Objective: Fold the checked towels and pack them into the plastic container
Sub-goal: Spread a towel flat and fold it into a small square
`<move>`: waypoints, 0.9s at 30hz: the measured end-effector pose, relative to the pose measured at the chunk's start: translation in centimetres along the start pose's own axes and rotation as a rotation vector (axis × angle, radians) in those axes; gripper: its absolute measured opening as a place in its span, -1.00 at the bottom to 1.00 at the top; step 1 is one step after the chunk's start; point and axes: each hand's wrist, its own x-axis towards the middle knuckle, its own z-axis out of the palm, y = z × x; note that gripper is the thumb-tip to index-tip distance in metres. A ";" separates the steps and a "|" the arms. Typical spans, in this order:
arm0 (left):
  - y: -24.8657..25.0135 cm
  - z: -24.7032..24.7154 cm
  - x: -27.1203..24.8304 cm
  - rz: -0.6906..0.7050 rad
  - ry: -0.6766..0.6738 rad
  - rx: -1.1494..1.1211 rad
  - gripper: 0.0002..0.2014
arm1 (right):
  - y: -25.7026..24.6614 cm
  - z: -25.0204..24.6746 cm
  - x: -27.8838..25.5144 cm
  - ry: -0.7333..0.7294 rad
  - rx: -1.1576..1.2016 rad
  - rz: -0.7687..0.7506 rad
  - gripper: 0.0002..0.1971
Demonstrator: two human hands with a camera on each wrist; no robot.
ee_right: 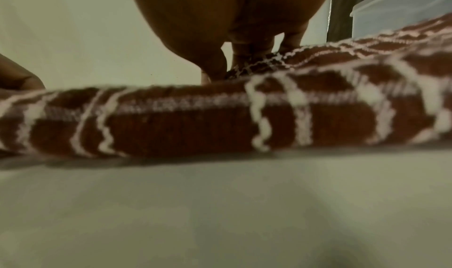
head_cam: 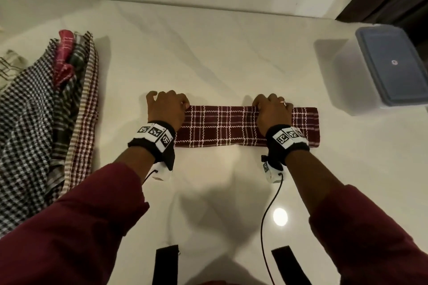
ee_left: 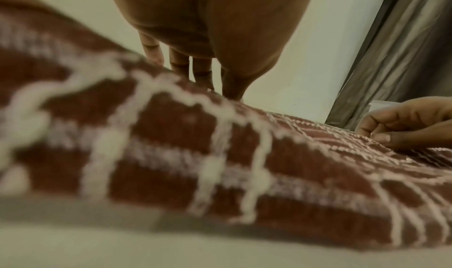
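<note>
Left hand [head_cam: 165,109] pinches the far edge of the maroon checked towel [head_cam: 222,127] at its left end, fingers [ee_left: 179,63] curled down onto the cloth. Right hand [head_cam: 273,111] pinches the same far edge further along, toward the towel's right end, thumb and fingers [ee_right: 252,53] closed on the fold. The towel lies flat as a long narrow folded strip at centre of the white surface [head_cam: 220,58]. Pile of unfolded checked towels [head_cam: 46,118] at 9 o'clock. Plastic container [head_cam: 391,65] with blue-grey lid on, at 2 o'clock, well apart from the towel.
</note>
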 end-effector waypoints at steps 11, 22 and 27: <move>4.8 2.5 -7.2 0.253 -0.136 -0.120 -0.44 | -5.9 2.0 -6.6 -0.213 0.150 -0.207 -0.31; 1.4 4.1 -14.0 0.232 -0.191 -0.229 -0.41 | -7.8 4.6 -14.4 -0.455 0.083 -0.197 -0.25; 0.0 4.2 -17.9 0.207 -0.192 -0.340 -0.51 | -8.2 5.3 -19.8 -0.487 0.077 -0.215 -0.26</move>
